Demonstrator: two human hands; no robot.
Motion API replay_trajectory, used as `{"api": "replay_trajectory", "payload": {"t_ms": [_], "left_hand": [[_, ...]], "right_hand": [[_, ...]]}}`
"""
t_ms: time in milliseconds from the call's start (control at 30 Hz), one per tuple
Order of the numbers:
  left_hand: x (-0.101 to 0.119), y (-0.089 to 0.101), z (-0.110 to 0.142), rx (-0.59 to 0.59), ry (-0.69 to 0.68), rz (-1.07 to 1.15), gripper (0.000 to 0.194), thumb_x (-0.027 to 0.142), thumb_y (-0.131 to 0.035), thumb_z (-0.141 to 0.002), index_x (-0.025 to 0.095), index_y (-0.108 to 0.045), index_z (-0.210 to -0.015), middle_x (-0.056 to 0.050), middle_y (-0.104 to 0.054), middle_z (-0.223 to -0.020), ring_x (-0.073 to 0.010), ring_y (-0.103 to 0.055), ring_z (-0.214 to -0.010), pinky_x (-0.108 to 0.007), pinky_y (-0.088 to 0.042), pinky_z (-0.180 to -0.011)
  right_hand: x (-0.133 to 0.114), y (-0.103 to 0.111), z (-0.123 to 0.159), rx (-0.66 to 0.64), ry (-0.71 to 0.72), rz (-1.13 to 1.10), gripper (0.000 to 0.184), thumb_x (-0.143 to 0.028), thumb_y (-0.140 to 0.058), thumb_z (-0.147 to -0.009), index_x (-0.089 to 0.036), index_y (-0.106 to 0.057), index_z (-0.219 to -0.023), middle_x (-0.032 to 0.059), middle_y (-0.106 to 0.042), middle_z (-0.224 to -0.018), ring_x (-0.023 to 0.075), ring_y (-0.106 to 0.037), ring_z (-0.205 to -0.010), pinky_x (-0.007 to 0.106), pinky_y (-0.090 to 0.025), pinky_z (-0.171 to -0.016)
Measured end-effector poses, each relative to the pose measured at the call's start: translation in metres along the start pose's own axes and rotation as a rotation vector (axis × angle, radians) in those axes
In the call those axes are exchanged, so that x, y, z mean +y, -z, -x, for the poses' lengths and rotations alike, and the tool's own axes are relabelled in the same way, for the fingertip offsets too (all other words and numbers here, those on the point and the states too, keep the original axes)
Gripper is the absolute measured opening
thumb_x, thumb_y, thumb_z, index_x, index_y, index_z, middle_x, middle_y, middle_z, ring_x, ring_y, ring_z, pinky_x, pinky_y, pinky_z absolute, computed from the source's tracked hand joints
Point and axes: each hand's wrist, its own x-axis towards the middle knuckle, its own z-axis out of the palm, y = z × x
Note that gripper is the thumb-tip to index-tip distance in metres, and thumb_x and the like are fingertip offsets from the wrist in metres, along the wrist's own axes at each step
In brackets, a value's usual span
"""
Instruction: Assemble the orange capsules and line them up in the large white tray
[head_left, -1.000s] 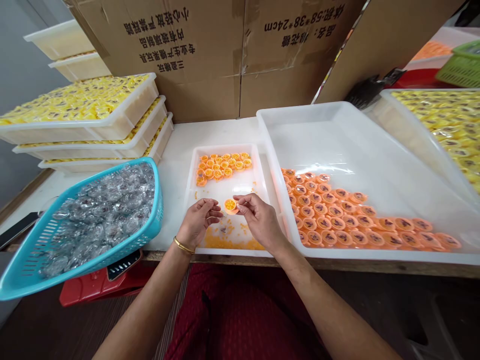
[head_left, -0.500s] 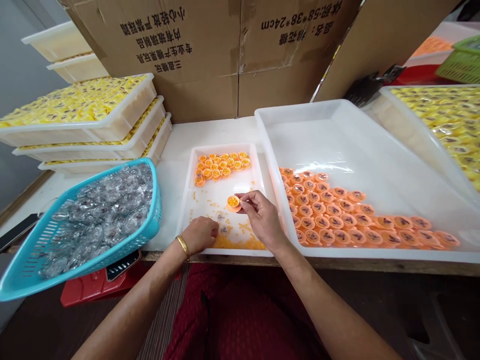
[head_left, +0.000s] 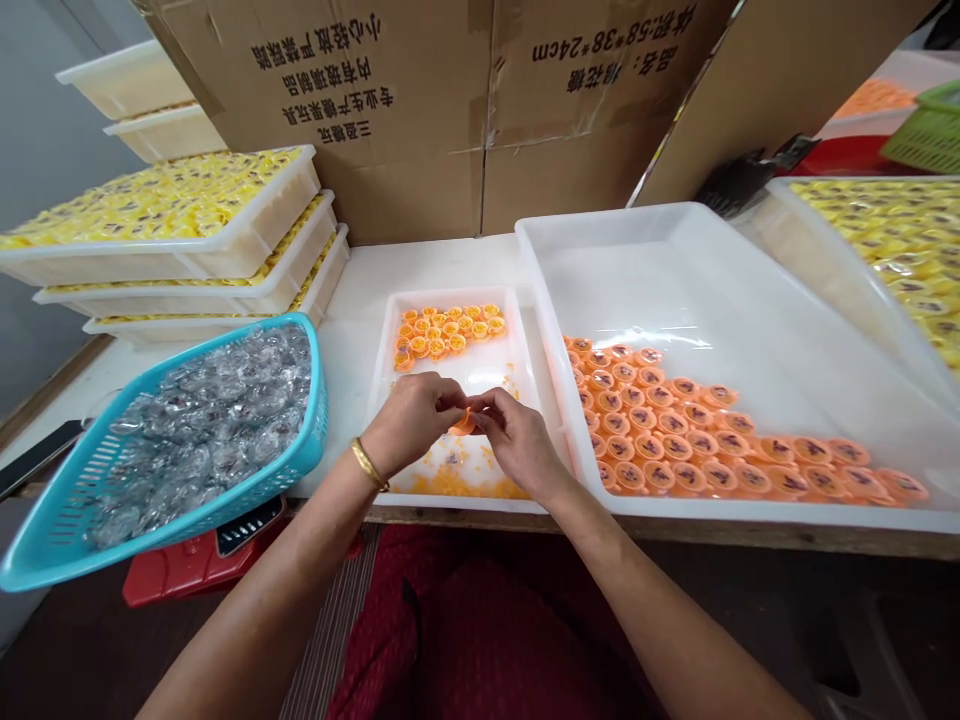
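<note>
Both of my hands meet over a shallow white tray. A small orange plastic cup is held between them, mostly covered by fingers. My right hand pinches the cup from the right. My left hand is closed, its fingertips at the cup's left side and top; whether a further small piece is under them is hidden. Several orange cups filled with yellow beads stand at the tray's back. Loose orange-yellow beads lie along its front, with a small clear piece among them.
At left, a blue basket holds clear plastic pieces, before stacked trays of yellow items. On the right, a large white bin contains rows of orange cups with dark-marked tops. A cardboard box stands behind.
My left hand dipped to the tray's front among the beads, then rose to meet the cup in my right hand. The right hand keeps its hold on the cup, now largely hidden.
</note>
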Motion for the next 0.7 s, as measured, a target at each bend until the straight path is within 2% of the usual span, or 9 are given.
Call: {"api": "replay_trajectory", "payload": {"t_ms": [67,133,300,467,700], "left_hand": [[0.003,-0.005,-0.004,0.017,-0.007,0.028,0.017,0.004,-0.065,-0.059,0.02,-0.071,-0.063,0.001,-0.06,-0.054,-0.0106,-0.05,-0.049,-0.02,-0.037,-0.048],[0.001,-0.005,-0.004,0.041,0.018,0.056,0.017,0.006,-0.065,-0.062,0.02,-0.073,-0.069,0.001,-0.061,-0.056,-0.0109,-0.052,-0.05,-0.021,-0.039,-0.049],[-0.018,0.007,0.008,0.183,0.11,0.167,0.014,0.011,-0.067,-0.064,0.017,-0.072,-0.076,0.0,-0.063,-0.058,-0.0116,-0.057,-0.052,-0.021,-0.041,-0.051],[-0.049,0.005,0.027,0.159,0.304,0.175,0.013,0.011,-0.066,-0.062,0.016,-0.069,-0.074,0.0,-0.064,-0.058,-0.0128,-0.06,-0.055,-0.021,-0.043,-0.053],[-0.064,-0.002,0.038,0.153,0.328,0.126,0.011,0.011,-0.062,-0.064,0.016,-0.068,-0.071,0.003,-0.058,-0.051,-0.0103,-0.055,-0.044,-0.02,-0.04,-0.047]], "right_hand": [[0.0,0.001,0.0,0.0,-0.006,-0.004,0.008,-0.028,-0.054,-0.087,-0.021,-0.057,-0.089,0.0017,-0.07,-0.075,0.017,-0.069,-0.075,0.031,-0.056,-0.071],[0.001,0.001,0.0,0.006,-0.014,-0.055,0.009,-0.029,-0.054,-0.087,-0.021,-0.057,-0.09,0.0018,-0.07,-0.078,0.0167,-0.069,-0.076,0.031,-0.056,-0.072],[0.005,-0.001,-0.002,0.051,-0.048,-0.247,0.011,-0.031,-0.055,-0.085,-0.02,-0.055,-0.085,0.0047,-0.068,-0.102,0.0155,-0.068,-0.082,0.034,-0.058,-0.075],[0.006,0.0,-0.003,0.038,-0.049,-0.361,0.015,-0.033,-0.056,-0.083,-0.019,-0.053,-0.081,0.0063,-0.067,-0.107,0.0147,-0.067,-0.084,0.035,-0.058,-0.077],[0.005,0.001,-0.003,0.031,-0.052,-0.366,0.015,-0.034,-0.056,-0.083,-0.019,-0.053,-0.082,0.0072,-0.066,-0.109,0.015,-0.066,-0.087,0.035,-0.058,-0.077]]}}
